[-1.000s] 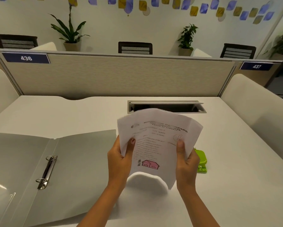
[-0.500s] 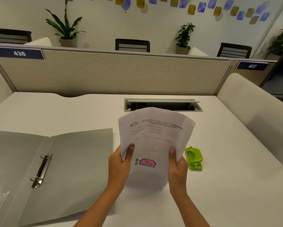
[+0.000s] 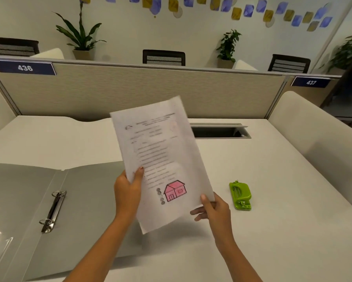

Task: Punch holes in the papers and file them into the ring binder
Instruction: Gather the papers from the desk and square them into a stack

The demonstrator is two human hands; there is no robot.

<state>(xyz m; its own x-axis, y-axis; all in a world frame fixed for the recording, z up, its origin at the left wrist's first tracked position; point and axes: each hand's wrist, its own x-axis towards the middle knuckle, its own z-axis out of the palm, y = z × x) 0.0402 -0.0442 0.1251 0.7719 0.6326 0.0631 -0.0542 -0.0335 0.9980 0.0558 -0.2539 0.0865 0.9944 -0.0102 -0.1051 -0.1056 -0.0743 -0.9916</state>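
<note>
I hold the white papers [image 3: 160, 151], printed with text and a pink house drawing, upright and tilted left above the desk. My left hand [image 3: 128, 192] grips their left edge, thumb on the front. My right hand [image 3: 213, 208] pinches the lower right corner, fingers behind the sheet. A grey ring binder [image 3: 28, 200] lies open at the left, its metal rings [image 3: 52, 210] shut. A green hole punch [image 3: 240, 195] sits on the desk to the right of my right hand.
The white desk [image 3: 283, 231] has a cable slot [image 3: 220, 131] at the back, partly behind the papers. A beige partition [image 3: 130, 90] with labels 436 and 437 closes the far edge. Curved white side panels stand at left and right.
The papers have been raised, flattened and tilted to the left. My right hand slid from the sheet's right edge down to its lower right corner, uncovering the hole punch.
</note>
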